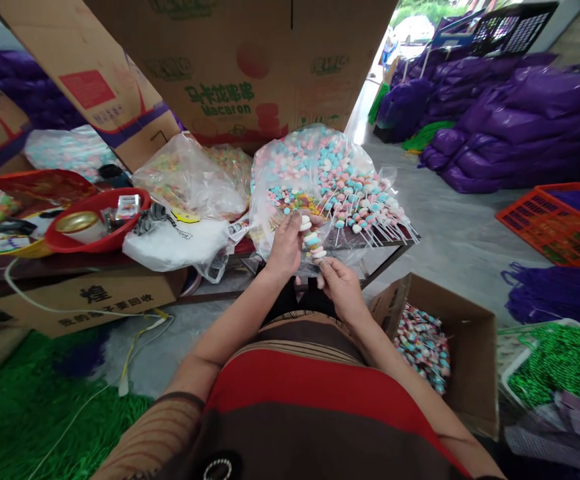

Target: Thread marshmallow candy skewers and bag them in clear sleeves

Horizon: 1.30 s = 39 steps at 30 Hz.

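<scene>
Between my hands is a candy skewer (313, 241), with white, blue, orange and pink pieces threaded in a row. My right hand (343, 287) pinches its lower end, where the stick is mostly hidden by the fingers. At the top end, my left hand (286, 245) closes its fingers around a white candy (305, 223); whether this piece is on the stick cannot be made out. Just beyond my hands, a large clear bag (290, 160) of loose pastel candies lies open on the table. Finished-looking candy skewers (365, 203) are piled to its right, sticks pointing toward me.
A cardboard box (470, 353) holding wrapped candies stands on the floor at my right. Left on the table are a red basin (97, 220) and a white plastic bag (175, 243). Behind rises a big carton (250, 67). Purple sacks (520, 127) and an orange crate (555, 223) are farther right.
</scene>
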Each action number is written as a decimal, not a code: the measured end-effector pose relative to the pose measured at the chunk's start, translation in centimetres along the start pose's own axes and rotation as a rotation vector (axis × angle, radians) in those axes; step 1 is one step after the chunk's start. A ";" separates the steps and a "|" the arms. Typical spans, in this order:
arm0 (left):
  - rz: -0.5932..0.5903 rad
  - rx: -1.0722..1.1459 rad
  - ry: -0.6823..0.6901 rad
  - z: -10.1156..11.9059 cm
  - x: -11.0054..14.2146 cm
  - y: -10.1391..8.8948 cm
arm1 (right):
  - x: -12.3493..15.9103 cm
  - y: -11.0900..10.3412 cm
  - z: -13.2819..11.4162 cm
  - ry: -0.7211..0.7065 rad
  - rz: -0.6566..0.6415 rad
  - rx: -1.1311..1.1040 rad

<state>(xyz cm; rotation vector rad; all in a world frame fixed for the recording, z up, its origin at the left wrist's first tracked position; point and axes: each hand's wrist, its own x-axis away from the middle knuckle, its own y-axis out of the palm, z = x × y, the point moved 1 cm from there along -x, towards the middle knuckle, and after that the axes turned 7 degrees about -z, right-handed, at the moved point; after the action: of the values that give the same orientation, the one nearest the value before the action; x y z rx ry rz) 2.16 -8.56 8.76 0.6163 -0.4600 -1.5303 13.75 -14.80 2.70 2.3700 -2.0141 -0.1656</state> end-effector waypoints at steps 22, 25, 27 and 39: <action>0.111 0.128 -0.237 -2.8 -1.7 -1.3 | -0.2 -0.6 2.1 0.085 0.078 0.052; 0.082 0.105 -0.248 -3.3 -2.1 -1.6 | -0.4 -0.8 2.2 0.097 0.101 0.079; 0.049 0.098 -0.259 -3.8 -2.3 -1.7 | -0.5 -1.0 2.2 0.098 0.116 0.105; 0.059 0.094 -0.243 -5.2 -3.4 -2.6 | -1.1 -1.0 3.0 0.162 0.133 0.153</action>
<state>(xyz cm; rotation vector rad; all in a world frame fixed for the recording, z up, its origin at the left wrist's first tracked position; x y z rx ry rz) 3.39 -4.58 3.47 0.4853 -0.7325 -1.5406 14.27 -13.45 -0.28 2.2359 -2.1670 0.1835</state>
